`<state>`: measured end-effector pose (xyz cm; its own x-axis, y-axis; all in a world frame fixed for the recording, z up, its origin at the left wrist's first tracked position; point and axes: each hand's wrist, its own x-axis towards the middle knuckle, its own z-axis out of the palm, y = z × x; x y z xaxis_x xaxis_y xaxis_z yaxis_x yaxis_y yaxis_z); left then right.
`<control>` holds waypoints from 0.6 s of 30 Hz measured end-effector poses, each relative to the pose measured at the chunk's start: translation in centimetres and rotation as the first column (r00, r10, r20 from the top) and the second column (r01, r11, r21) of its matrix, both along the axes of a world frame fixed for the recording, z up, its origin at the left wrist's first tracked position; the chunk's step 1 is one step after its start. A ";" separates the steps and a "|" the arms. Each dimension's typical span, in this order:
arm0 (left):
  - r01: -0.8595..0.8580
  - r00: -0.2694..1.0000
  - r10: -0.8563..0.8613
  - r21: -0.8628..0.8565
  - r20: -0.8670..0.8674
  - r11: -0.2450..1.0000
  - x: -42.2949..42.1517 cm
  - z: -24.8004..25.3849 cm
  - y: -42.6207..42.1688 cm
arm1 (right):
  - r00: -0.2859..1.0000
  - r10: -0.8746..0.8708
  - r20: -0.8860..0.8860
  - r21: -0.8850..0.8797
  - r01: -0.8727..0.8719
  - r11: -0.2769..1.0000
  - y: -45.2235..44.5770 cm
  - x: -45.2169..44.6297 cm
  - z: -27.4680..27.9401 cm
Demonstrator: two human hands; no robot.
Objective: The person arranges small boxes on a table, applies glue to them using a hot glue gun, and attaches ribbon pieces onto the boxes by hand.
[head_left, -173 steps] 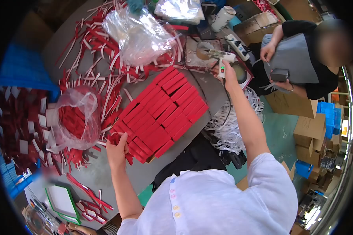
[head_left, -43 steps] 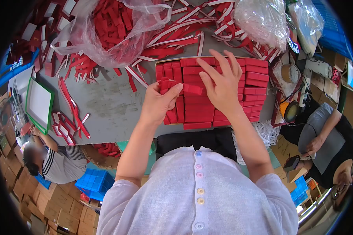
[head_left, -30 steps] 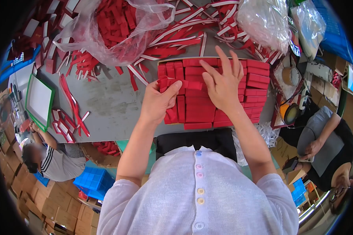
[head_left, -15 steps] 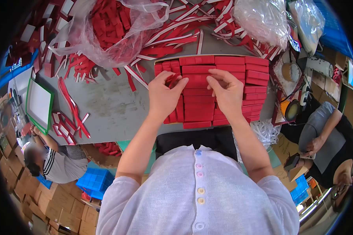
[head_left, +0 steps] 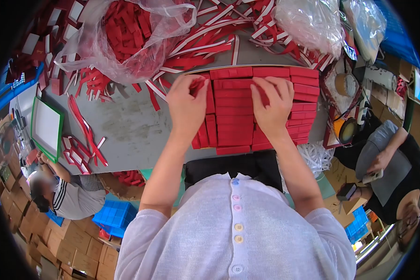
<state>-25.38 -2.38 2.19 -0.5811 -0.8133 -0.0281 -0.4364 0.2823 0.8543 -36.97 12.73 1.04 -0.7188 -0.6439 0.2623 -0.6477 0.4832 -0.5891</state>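
Tightly stacked red folded strips (head_left: 235,126) fill a shallow box on the table in front of me, laid in several columns. Over the box's upper left corner is my left hand (head_left: 185,105), its fingers curled round a small red folded piece (head_left: 197,87) that they partly hide. My right hand (head_left: 273,105) rests over the right-of-middle column, thumb and fingers bent and close together on the red strips. Whatever lies between those fingertips is hidden.
Behind the box lie loose red and white ribbons (head_left: 203,49) and a clear plastic bag (head_left: 154,60) full of red pieces. A green-edged tray (head_left: 46,128) stands left. Tape rolls (head_left: 346,86) sit right. One person is seated on each side.
My left hand has moved left and slightly up, from the middle column to the box's upper left corner. My right hand has shifted slightly right, its fingers now more curled downward.
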 end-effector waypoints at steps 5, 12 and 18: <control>0.096 0.994 -0.100 0.105 0.037 0.990 0.9 0.0 -0.4 | 0.978 0.197 -0.062 0.126 -0.188 0.974 0.3 1.1 0.5; 0.191 0.975 -0.185 -0.037 0.124 0.981 0.4 -0.7 0.3 | 0.964 0.259 -0.055 0.185 -0.245 0.952 0.4 0.1 0.0; 0.192 0.970 -0.187 -0.019 0.153 0.981 0.3 -0.3 0.2 | 0.970 0.242 0.002 0.163 -0.239 0.957 0.5 -0.3 0.1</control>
<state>-25.10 -2.21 1.89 -0.7156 -0.6910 -0.1016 -0.4948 0.3989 0.7720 -37.24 13.23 1.12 -0.5338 -0.8318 0.1525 -0.7662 0.3993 -0.5035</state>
